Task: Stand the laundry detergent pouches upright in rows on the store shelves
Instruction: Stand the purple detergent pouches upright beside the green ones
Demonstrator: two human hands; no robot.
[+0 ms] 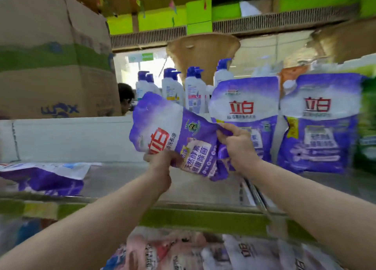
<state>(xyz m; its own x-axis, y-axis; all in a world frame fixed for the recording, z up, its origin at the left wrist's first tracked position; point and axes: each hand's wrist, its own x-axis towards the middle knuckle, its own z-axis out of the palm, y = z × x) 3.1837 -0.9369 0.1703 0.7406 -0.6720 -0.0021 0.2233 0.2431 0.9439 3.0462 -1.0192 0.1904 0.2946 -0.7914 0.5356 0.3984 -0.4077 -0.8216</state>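
Both of my arms reach up from the bottom of the view, the left forearm (91,225) and the right forearm (305,198), over the green front edge (183,217) of the shelf (126,180). Below this edge, on the lower shelf, lie several pink and white packs (183,251), but they are too blurred to tell more.

I hold one purple detergent pouch (173,135) in the air above the shelf with both hands. It is tilted on its side, so that its red logo reads sideways. My left hand (160,164) pinches its lower edge between thumb and fingers. My right hand (237,145) grips its right end, and the film is crumpled there.

Just to the right, two more purple pouches stand upright side by side on the shelf: the nearer standing pouch (244,111), which the held one partly covers, and the farther standing pouch (319,123). At the right edge is a green pack (366,123). Another purple pouch lies flat (44,178) at the left end of the shelf, well apart from the others.

Behind the standing pouches is a row of white pump bottles (191,90) with blue tops. A large cardboard box (50,56) sits at the upper left.
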